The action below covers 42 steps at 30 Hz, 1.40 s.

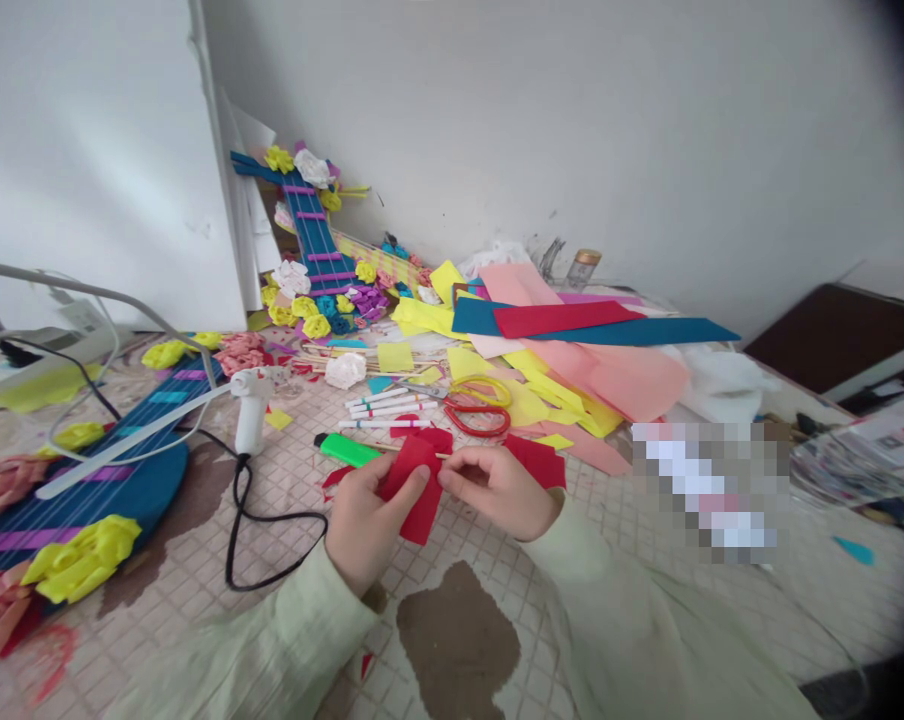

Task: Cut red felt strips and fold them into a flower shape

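My left hand [369, 515] is closed on a folded piece of red crepe paper [420, 518], its thumb pressed flat on the front. A thin wooden stick [442, 456] runs from the paper's upper edge to my right hand [497, 488], whose thumb and forefinger pinch its end. More red paper [536, 460] lies behind the right wrist. Just beyond the left hand is a green pen-like item with a black end [348, 450]. Scissors [478, 420] with one red and one yellow handle lie past my hands, beside several white markers [392, 407].
At left stand a white hot glue gun [251, 415] and its black cord [232, 540], near a blue guitar shape [148, 470] with paper flowers. Another decorated guitar neck [317, 240] leans at the back. Coloured paper sheets [594, 325] are piled behind; a jar [583, 267] stands by the wall.
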### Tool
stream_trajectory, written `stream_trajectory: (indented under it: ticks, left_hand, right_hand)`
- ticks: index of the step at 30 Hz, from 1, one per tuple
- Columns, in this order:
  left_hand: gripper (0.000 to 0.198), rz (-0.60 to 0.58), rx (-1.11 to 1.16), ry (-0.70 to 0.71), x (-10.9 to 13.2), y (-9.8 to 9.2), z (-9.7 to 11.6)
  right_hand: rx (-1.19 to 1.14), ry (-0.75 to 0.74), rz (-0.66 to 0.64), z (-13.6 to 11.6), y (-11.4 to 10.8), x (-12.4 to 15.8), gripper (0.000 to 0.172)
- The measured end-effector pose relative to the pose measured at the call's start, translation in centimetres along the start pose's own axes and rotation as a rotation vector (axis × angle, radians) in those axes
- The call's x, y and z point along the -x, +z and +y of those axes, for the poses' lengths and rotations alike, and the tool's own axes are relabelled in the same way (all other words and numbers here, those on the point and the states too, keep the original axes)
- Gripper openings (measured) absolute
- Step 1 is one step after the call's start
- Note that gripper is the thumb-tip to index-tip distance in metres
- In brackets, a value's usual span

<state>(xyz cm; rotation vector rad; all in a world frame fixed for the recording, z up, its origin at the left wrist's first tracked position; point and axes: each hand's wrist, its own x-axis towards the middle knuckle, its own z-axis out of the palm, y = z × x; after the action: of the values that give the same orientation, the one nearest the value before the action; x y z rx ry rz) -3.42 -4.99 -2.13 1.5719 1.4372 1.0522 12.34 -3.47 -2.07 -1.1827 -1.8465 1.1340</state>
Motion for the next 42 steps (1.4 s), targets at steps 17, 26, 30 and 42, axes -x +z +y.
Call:
stream_trajectory:
  ticks: [17,26,30,42]
  left_hand:
    - [0.023,-0.106,0.003,0.017,0.32,0.72,-0.13]
    - [0.024,-0.099,-0.005,-0.003,0.32,0.65,-0.4]
    - [0.023,-0.095,0.003,0.005,0.26,0.62,-0.31]
    - [0.023,-0.03,0.036,0.011,0.27,0.51,-0.3]
  right_hand:
    - [-0.227,0.047,0.166,-0.23,0.15,-0.3,0.015]
    - [-0.291,0.034,0.134,-0.21,0.32,-0.24,0.019]
    - [-0.251,0.019,0.189,-0.1,0.48,-0.24,0.014]
    - [-0.243,0.073,0.11,0.17,0.42,-0.19,0.019]
